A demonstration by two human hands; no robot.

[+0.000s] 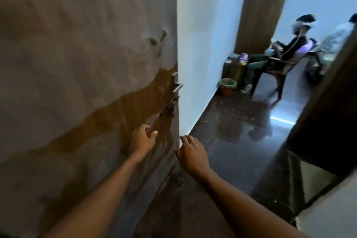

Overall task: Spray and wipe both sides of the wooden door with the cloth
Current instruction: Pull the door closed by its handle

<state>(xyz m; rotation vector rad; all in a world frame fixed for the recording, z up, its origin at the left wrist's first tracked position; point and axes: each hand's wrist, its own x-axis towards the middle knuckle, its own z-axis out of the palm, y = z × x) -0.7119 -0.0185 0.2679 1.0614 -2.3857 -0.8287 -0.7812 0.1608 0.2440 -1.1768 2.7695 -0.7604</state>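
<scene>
- Your left grip (144, 138) hangs loose and empty before the wooden door (77, 63) face.
- Your right grip (193, 155), also empty, is nearer its upright edge, just leftward.

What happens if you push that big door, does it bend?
Probably not: the door is a tall wooden slab, so it likely stays stiff and swings heavily. Its face looks shiny, so the left hand might slide on it.
</scene>
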